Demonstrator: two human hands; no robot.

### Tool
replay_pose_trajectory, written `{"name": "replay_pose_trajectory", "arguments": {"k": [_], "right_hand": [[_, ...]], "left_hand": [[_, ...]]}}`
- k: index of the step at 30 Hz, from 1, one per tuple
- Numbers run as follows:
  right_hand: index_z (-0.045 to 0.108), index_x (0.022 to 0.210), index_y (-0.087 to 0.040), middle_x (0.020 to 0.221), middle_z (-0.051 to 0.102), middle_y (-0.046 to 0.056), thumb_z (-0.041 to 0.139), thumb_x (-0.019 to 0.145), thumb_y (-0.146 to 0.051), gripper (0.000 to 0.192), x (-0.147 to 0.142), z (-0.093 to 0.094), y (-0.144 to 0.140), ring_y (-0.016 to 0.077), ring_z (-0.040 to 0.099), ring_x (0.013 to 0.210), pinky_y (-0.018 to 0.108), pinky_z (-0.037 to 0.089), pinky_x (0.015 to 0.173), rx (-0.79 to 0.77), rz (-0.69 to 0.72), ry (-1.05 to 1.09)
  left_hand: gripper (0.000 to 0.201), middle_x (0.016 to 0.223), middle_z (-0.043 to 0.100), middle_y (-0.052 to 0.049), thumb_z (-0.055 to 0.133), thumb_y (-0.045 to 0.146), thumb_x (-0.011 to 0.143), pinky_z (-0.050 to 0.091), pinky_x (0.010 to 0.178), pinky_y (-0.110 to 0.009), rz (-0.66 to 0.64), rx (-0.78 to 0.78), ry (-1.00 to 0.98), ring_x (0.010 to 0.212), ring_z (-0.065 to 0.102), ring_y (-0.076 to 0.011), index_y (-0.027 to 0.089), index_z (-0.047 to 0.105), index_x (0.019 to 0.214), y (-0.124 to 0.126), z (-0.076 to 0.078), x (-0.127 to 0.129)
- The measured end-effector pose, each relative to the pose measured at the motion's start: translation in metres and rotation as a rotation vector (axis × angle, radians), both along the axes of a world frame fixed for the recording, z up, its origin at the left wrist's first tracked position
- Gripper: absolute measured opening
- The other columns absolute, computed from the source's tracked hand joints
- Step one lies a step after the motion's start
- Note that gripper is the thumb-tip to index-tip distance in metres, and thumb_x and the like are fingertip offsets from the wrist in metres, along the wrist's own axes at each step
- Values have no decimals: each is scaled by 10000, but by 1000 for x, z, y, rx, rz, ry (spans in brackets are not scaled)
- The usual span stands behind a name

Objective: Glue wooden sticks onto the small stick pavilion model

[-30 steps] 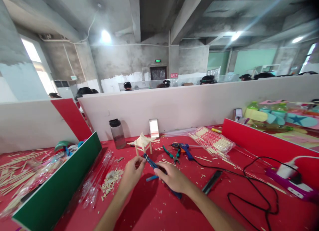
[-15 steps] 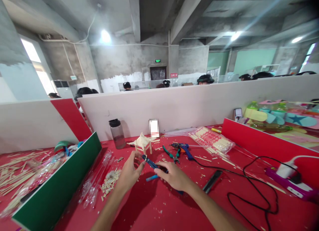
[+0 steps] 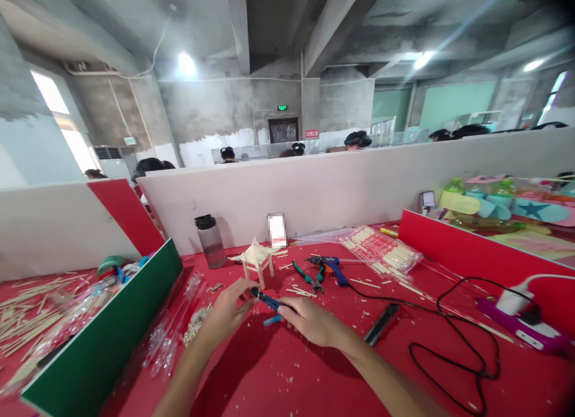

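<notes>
My right hand [image 3: 317,322] is closed around the handles of dark blue pliers [image 3: 269,302], whose jaws point left toward my other hand. My left hand [image 3: 230,312] is curled, thumb and fingers close together at the jaws; whatever lies between its fingertips is too small to make out. Just beyond stands a small wooden-stick model [image 3: 257,258] with a peaked roof on thin legs. Below the pliers shows a short light blue piece [image 3: 272,320], partly hidden. Green-handled cutters [image 3: 309,279] and a blue glue gun [image 3: 333,268] lie to the right.
A dark water bottle [image 3: 210,242] stands by the white partition [image 3: 314,186]. Bundled sticks [image 3: 386,252] lie at back right. The glue gun's black cable loops toward a purple power strip [image 3: 523,327]. A green divider [image 3: 103,333] borders the left side.
Both hands and the pliers have shifted slightly left and down, away from the model. More of the model's legs and some loose sticks behind the pliers now show.
</notes>
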State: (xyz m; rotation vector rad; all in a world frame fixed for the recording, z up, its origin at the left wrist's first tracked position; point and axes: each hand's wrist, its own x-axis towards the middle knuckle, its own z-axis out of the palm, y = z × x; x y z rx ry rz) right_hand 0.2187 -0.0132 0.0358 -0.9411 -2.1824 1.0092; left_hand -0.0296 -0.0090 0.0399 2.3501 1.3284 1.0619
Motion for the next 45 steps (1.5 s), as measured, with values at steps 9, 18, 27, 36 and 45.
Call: {"name": "replay_pose_trajectory", "arguments": {"k": [9,18,27,36,45], "right_hand": [[626,867,-200,745,640,4,383,1030,-423,368,-1,-2,-1,151,581,662,236,349,593,-1,4,-6],[633,854,-192,728,648,6,397,1024,-427,373,-3,-8,1,146,578,635,231,350,583,1,-9,0],[644,853,-193,733,656,5,413,1015,-413,357,-3,-3,-1,148,583,649,234,328,576,34,-8,-14],[649,828,-204,683,651,6,399,1018,-424,383,-4,-4,-3,155,573,613,244,296,558,74,-53,-55],[616,757,-201,698,676,54,347,1032,-426,445,-10,-13,-4,174,588,609,271,239,549,175,-137,-175]], "left_hand": [[220,1053,744,-61,596,291,907,521,870,-327,-4,-29,5,954,683,-217,259,695,1100,0,3,-3],[232,1047,749,-65,593,285,895,522,873,-335,-8,-43,-2,943,681,-221,258,702,1098,0,3,-4],[241,1072,747,-66,608,284,891,512,896,-336,-10,-52,2,983,680,-231,268,708,1110,-1,3,-6],[223,1059,751,-62,609,299,894,523,869,-319,-22,-42,5,946,687,-221,262,707,1091,-1,4,-5],[269,1117,729,-78,585,275,910,532,891,-334,-23,-49,66,995,684,-233,258,652,1170,-2,1,-4]]}}
